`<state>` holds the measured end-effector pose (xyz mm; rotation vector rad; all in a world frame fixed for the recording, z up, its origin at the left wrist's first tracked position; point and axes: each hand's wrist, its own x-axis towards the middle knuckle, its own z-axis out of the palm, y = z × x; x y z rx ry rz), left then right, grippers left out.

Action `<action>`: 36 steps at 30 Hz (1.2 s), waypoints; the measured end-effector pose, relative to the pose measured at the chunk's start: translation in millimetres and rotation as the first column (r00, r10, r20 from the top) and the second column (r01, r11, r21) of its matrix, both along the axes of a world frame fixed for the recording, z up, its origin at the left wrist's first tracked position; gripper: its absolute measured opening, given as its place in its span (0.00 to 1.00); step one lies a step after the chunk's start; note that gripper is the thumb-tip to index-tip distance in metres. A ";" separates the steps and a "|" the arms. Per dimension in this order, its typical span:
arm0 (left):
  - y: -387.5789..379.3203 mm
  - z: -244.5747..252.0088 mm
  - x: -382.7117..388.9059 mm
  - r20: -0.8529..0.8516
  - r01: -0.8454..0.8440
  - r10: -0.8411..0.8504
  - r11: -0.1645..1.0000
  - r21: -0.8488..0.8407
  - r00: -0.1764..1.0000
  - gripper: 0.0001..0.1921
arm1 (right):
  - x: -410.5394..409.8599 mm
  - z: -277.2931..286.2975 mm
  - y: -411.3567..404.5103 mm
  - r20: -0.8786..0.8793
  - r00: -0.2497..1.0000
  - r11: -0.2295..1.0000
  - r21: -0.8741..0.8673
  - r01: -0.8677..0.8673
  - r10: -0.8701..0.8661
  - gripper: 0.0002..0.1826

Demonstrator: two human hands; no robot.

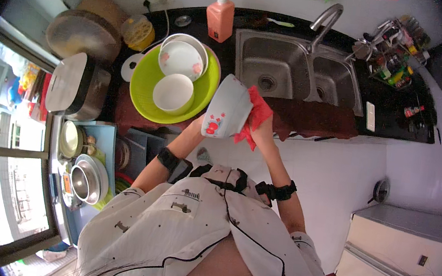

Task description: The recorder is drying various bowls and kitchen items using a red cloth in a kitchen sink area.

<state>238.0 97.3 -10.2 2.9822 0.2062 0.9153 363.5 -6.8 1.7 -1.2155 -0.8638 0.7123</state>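
Observation:
A large white bowl with a red fruit print is tipped on its side between my hands, in front of the counter. My left hand grips its near rim, most of the fingers hidden behind the bowl. My right hand presses a red cloth against the bowl's base side. Left of the bowl stands a lime-green plastic basket. It holds a small white bowl, a floral white dish and another round vessel beneath that dish.
Behind the bowl is a double steel sink with a curved faucet. A pink pump bottle stands left of it. A phone-like white object lies on the right counter. A dark red cloth covers the counter edge.

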 end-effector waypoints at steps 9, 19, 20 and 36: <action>-8.0 -33.4 -14.6 0.506 0.349 -0.029 -0.691 -0.633 0.862 0.21 | -7.4 22.9 -2.3 0.421 0.907 0.979 -0.194 0.065 0.023 0.23; 27.9 0.2 -36.7 -0.177 -0.190 -0.079 -0.571 -0.798 0.981 0.25 | 14.7 -42.9 11.7 0.525 0.851 0.975 -0.179 0.131 -0.018 0.15; 38.3 2.8 -43.3 -0.101 -0.129 -0.081 -0.650 -0.748 0.992 0.32 | 22.8 -54.2 8.5 0.538 0.834 0.954 -0.164 0.249 -0.125 0.14; 171.2 -30.4 -143.9 -0.248 -0.515 0.624 0.292 -0.806 0.741 0.16 | 54.3 -88.1 -48.2 -0.019 0.974 0.918 -0.338 0.207 -0.227 0.12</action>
